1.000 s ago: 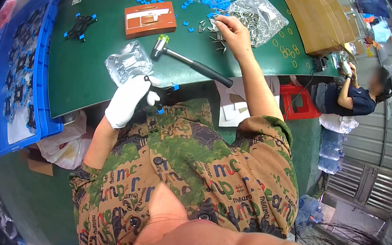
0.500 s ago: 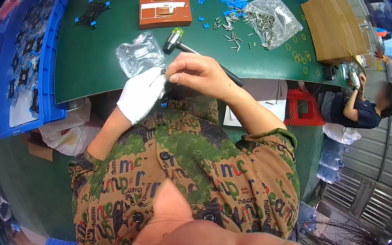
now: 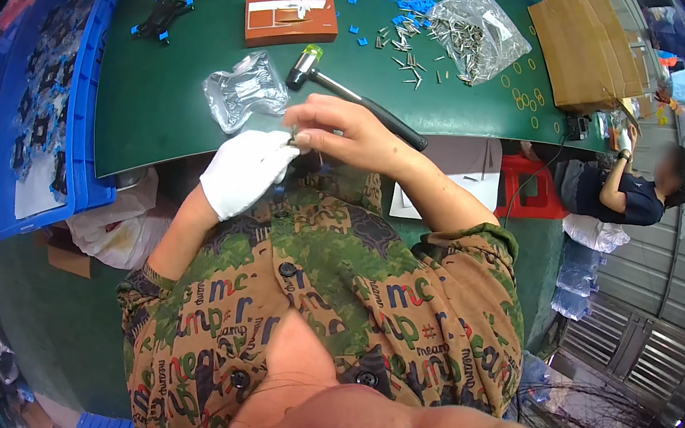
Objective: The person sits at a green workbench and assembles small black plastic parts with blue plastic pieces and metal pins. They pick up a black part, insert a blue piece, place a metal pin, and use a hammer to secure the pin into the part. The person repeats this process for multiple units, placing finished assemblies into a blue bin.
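White cotton covers my left hand [image 3: 245,170], which is curled closed just off the near edge of the green table [image 3: 167,107], and my bare right hand [image 3: 344,131] has come back from the far pile of metal pins [image 3: 459,33] to meet it, pinching a small dark pin [image 3: 293,134] between thumb and fingertips against the glove. A second ago that hand was out at the pile, so I judge the pick is done and the fitting begins. Just beyond lie the hammer [image 3: 357,98], a clear bag [image 3: 245,89] and an orange box [image 3: 291,16].

A workshop: green bench [image 3: 185,101] with hammer [image 3: 356,100], loose metal pins [image 3: 414,52], parts trays [image 3: 92,98].
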Available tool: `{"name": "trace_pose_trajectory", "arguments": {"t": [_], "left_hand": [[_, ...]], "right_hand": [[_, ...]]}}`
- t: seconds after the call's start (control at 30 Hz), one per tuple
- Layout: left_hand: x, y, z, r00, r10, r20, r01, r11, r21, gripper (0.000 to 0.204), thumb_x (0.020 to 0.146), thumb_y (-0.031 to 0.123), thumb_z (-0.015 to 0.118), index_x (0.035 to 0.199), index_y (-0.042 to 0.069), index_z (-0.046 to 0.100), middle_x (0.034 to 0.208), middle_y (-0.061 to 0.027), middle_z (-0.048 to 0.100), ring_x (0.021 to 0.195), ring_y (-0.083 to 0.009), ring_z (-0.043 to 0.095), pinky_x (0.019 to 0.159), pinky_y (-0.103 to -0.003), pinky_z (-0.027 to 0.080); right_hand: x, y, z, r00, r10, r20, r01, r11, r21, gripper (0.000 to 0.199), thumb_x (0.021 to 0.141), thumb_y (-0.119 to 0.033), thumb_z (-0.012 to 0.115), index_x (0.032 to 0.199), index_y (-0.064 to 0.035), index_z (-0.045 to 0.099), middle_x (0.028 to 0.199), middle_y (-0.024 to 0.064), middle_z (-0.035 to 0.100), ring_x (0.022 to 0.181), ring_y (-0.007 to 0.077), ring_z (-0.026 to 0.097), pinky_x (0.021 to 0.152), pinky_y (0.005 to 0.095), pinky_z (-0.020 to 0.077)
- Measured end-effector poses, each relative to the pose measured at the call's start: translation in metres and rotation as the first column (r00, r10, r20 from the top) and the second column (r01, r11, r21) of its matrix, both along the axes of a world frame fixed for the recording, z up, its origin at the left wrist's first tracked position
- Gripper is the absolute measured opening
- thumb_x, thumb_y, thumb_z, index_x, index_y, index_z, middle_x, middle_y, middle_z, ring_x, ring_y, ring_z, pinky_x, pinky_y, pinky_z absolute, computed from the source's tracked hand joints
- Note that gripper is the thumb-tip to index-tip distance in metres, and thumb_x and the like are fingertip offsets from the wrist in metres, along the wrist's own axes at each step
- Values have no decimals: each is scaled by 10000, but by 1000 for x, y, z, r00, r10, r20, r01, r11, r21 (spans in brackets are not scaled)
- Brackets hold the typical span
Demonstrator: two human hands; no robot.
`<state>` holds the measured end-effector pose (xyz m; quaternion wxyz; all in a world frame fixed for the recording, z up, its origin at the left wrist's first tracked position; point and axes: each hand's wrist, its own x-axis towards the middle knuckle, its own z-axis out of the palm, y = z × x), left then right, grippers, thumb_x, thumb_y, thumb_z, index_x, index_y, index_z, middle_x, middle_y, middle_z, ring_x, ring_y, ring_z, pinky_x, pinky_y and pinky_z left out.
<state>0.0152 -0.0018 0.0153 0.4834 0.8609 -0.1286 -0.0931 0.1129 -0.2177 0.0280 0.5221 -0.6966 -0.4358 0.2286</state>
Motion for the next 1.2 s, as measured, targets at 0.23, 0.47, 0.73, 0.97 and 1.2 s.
{"name": "trace_pose_trajectory", "arguments": {"t": [0.23,0.47,0.73,0.97,1.2], "left_hand": [[-12,6,-1,909,-51,-414,-100,937,-334,320,1041,302,577,1100,54,769,676,2,572,637,-101,511,634,-282,446],[-12,5,1,910,-86,-406,-81,923,-376,317,1040,292,579,1072,42,770,662,2,573,642,-90,520,636,-276,449],[-14,4,-5,984,-126,-123,124,992,-29,303,1035,269,530,985,76,759,717,-75,662,646,-269,621,630,-397,487],[-21,2,-22,984,-171,55,176,979,-102,301,1006,248,602,911,8,758,630,-41,613,551,-101,555,557,-277,454],[-20,-5,-13,984,-95,-154,67,982,-178,296,1006,231,598,893,4,750,612,-35,602,537,-93,544,546,-270,449]], "right_hand": [[-1,-1,-8,793,70,606,-84,996,-7,306,859,-45,706,1162,-69,678,990,78,665,917,286,676,765,394,558],[-7,-1,-20,746,27,665,-64,997,31,275,845,-97,712,1119,-96,680,993,51,653,898,270,654,777,402,538],[-27,-4,-39,675,-87,733,79,996,46,269,804,-109,710,1070,-122,671,926,27,629,840,238,639,717,371,513],[-15,-16,-17,631,1,776,31,999,-26,254,807,-120,731,1053,-139,672,874,21,627,787,223,638,670,363,504],[98,-50,-7,471,-182,863,536,836,-117,162,939,-170,687,1086,-110,719,934,79,675,841,327,679,740,447,545]]}}
